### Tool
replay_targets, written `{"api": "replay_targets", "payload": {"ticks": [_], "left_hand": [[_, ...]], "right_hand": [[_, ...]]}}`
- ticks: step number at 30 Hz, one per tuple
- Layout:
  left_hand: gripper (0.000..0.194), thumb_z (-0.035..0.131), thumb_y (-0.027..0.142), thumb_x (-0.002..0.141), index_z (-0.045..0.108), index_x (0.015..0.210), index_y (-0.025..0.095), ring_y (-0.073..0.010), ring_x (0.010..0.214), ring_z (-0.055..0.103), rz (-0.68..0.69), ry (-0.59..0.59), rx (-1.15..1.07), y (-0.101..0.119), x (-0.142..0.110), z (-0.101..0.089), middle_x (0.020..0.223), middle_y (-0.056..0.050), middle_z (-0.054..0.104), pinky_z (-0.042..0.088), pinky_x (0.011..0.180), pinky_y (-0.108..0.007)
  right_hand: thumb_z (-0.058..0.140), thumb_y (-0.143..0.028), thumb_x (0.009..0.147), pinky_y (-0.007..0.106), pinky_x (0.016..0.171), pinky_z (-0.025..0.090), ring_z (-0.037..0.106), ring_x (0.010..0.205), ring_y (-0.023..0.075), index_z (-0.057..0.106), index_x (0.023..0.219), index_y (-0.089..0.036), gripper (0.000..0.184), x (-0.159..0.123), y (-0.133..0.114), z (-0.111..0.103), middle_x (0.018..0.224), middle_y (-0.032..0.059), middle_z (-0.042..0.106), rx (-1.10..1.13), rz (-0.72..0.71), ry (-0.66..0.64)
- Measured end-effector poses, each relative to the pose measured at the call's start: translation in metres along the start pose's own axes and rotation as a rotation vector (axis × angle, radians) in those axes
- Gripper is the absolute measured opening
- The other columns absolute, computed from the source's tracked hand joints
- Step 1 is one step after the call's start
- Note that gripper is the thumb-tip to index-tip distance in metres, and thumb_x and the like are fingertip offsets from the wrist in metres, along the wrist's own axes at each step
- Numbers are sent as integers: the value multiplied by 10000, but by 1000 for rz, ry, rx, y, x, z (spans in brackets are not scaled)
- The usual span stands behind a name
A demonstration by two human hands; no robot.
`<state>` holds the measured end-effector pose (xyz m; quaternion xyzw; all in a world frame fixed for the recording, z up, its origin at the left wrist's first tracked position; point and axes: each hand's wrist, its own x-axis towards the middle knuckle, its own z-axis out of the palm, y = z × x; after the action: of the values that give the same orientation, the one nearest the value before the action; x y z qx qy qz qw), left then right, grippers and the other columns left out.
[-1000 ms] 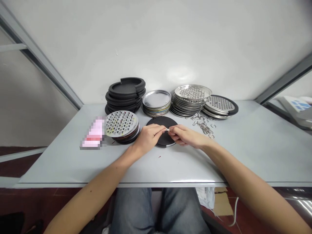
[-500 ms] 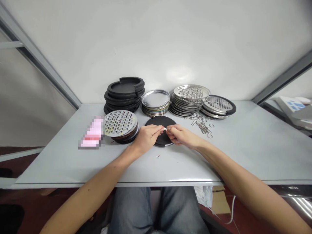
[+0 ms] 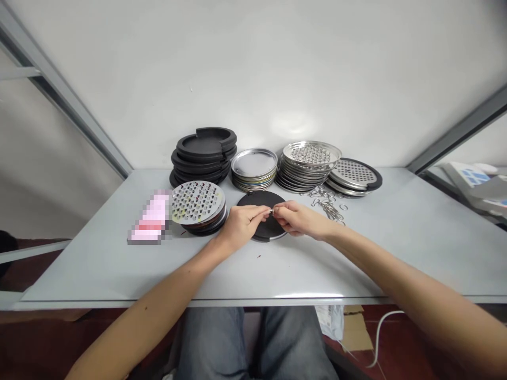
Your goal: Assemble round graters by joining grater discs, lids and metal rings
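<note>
Both hands meet over a round black disc (image 3: 259,199) that lies flat on the table. My left hand (image 3: 246,224) pinches one side of a small shiny metal piece (image 3: 271,211) between thumb and forefinger. On its other side, my right hand (image 3: 300,219) is closed on the same piece, other fingers curled in. Most of the piece is hidden by the fingertips, so its exact shape cannot be made out. Loose metal rings and clips (image 3: 330,210) are scattered behind and right of my right hand.
Left of the hands stands a stack topped by a perforated grater disc (image 3: 198,203). Behind are black round holders (image 3: 204,153), silver lids (image 3: 254,162), metal grater plates (image 3: 311,154) and a black-rimmed grater (image 3: 356,173). A blurred pink item (image 3: 152,217) lies at the left.
The hands stay together over the disc. My fingertips have shifted slightly on the small metal piece, and the view has moved a little.
</note>
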<state>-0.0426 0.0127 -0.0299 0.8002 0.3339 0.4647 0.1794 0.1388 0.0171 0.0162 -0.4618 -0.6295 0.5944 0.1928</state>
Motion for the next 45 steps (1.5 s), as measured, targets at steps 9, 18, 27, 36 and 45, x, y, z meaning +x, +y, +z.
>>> {"api": "replay_targets", "payload": {"ticks": [9, 18, 27, 36, 45], "left_hand": [[182, 539, 168, 891, 708, 952, 145, -128, 654, 662, -4, 23, 20, 3, 1, -1, 748, -38, 719, 511, 643, -223], [212, 474, 187, 929, 679, 884, 160, -128, 707, 658, 40, -1, 59, 8, 1, -2, 780, -33, 709, 500, 683, -225], [199, 483, 145, 920, 676, 869, 131, -121, 709, 658, 120, 58, 40, 13, -2, 0, 796, -54, 709, 512, 688, -211], [219, 556, 240, 885, 683, 1016, 118, -153, 683, 705, -187, 77, -265, 7, 1, 2, 840, -72, 738, 567, 652, -249], [223, 394, 199, 947, 583, 836, 162, -160, 745, 589, 2, -234, 231, 14, 9, -13, 779, -39, 626, 449, 690, -271]], "right_hand": [[454, -216, 760, 195, 365, 236, 314, 402, 57, 361, 577, -190, 207, 0, -26, -8, 507, -47, 343, -218, 97, 9], [472, -258, 800, 200, 371, 273, 318, 407, 61, 367, 587, -188, 247, -7, -27, -11, 495, -38, 366, -305, 78, -29], [420, -222, 832, 180, 378, 209, 257, 442, 50, 340, 637, -192, 213, -15, -32, -8, 572, -60, 276, -66, 111, -196], [379, -269, 885, 184, 407, 193, 207, 459, 53, 300, 642, -197, 266, -13, -26, -6, 595, -68, 230, 21, 60, -145], [358, -242, 880, 185, 393, 266, 291, 455, 63, 330, 629, -196, 256, -15, -22, -2, 577, -50, 311, -159, -5, -63]]}}
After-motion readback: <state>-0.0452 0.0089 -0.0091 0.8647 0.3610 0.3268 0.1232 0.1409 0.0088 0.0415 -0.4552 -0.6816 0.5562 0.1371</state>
